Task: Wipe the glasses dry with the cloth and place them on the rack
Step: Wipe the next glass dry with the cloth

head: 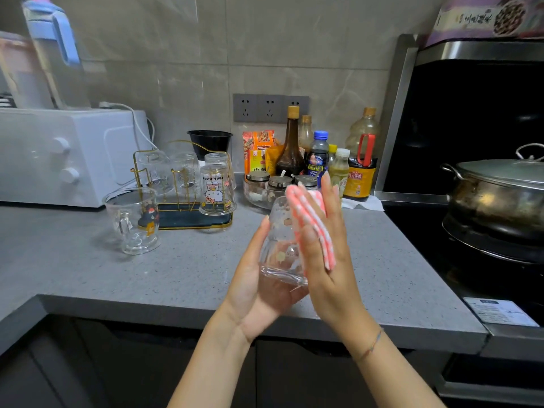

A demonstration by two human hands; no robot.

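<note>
1. Progress: mid-task, I judge. Several racked glasses [216,189] sit upside down on the gold rack [194,222]. One handled mug [134,219] stands upright on the worktop [176,275] just beside the rack, likely not yet wiped.
2. Glass [279,245] in hand is held over the worktop, between both hands, being wiped.
3. Left hand [253,284] cradles the glass, fingers curled round it.
4. Right hand [329,254], fingers straight, presses the cloth [312,219] against the glass side.
5. Glass: clear, small printed motifs, thick base toward the camera.
6. Cloth: pink-white check, folded.
</note>
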